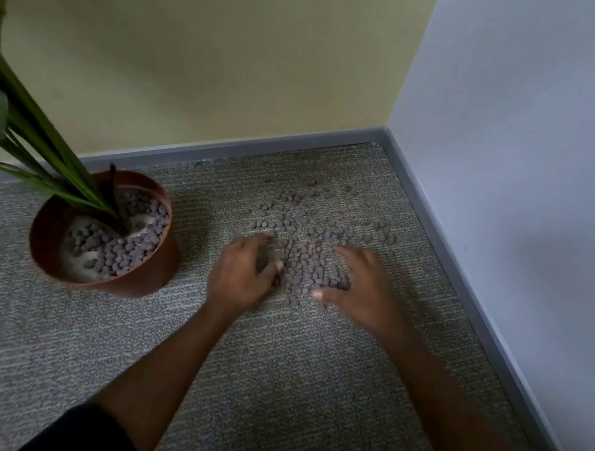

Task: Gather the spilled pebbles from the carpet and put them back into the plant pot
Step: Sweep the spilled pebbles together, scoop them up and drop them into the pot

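Partly, the picture was hard to read: both hands were blurred, so their fingertips could not be seen clearly. The left hand (243, 272) lay palm down on the carpet (282, 393), its fingers curled loosely against the left edge of the pebbles (307, 251). It was not clenched, and whether it held any pebbles under the palm I cannot tell. The right hand (358, 286) also lay palm down, flat and released, with fingers spread over the right edge of the heap and the thumb pointing toward the left hand. Some pebbles were hidden under both palms.

Most spilled pebbles lay in a heap between the two hands; looser ones were scattered beyond, toward the corner of the walls. The pot (104, 231) stood on the carpet left of the left hand, near but apart, with pebbles already inside. The plant (8, 118) was cut off by the left edge, and its leaves covered part of the pot's rim. Both forearms reached forward from dark sleeves (91, 439) cut off at the bottom edge.
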Action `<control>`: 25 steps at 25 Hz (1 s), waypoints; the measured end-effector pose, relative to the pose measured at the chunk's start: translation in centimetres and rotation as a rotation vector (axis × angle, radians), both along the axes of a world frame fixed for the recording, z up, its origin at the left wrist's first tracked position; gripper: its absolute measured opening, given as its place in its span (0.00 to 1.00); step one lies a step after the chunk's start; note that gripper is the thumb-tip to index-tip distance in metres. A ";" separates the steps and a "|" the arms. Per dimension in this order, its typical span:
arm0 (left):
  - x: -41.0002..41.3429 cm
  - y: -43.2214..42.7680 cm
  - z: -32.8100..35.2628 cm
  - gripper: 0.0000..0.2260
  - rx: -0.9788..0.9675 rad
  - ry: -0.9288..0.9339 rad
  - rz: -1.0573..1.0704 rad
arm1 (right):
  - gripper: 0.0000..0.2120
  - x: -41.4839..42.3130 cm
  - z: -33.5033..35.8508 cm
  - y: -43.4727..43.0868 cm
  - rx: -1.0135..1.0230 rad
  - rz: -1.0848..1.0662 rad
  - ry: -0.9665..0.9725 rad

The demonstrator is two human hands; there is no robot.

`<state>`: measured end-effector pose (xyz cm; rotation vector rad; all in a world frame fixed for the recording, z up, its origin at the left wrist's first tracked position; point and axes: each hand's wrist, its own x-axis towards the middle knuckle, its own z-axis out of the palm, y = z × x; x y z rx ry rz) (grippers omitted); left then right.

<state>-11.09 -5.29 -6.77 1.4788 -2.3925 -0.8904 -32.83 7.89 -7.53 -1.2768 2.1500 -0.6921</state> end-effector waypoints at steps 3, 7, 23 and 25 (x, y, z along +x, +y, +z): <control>0.3 -0.8 1.3 0.52 0.253 -0.256 -0.142 | 0.61 -2.5 1.0 1.4 0.266 0.053 -0.050; -1.7 1.3 0.2 0.50 0.238 -0.208 -0.146 | 0.55 0.1 -0.1 1.5 0.336 0.073 0.043; -1.2 -0.5 -0.7 0.48 0.264 -0.148 -0.087 | 0.23 -4.8 0.1 -0.9 0.055 -0.190 0.088; -1.3 -0.4 -1.1 0.46 0.244 -0.143 -0.094 | 0.21 -5.9 -0.1 -0.8 0.122 -0.110 0.235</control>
